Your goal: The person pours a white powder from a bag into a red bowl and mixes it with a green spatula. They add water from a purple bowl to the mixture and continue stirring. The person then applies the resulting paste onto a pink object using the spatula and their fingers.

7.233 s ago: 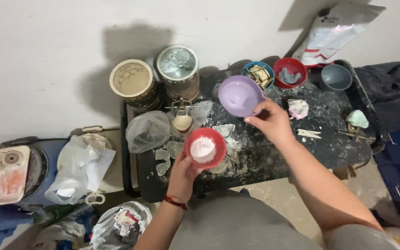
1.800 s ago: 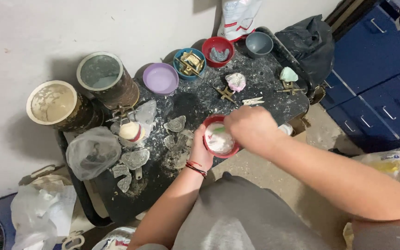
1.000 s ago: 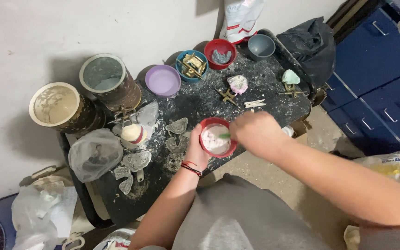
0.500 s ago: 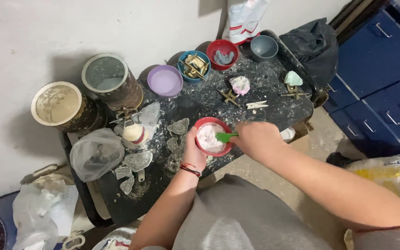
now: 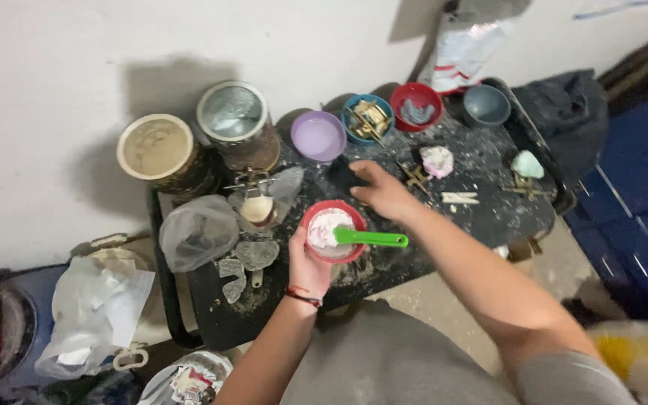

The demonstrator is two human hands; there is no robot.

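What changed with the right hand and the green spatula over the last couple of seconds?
The right hand let go of the green spatula, which now rests across the red bowl with its handle sticking out to the right. That hand moved away toward the purple bowl, open above the black tray. The left hand still cups the red bowl; the two cans and other bowls kept their places.

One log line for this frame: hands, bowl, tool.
left hand: holds red bowl | green spatula: rests in bowl, unheld | right hand: reaching over black table, empty
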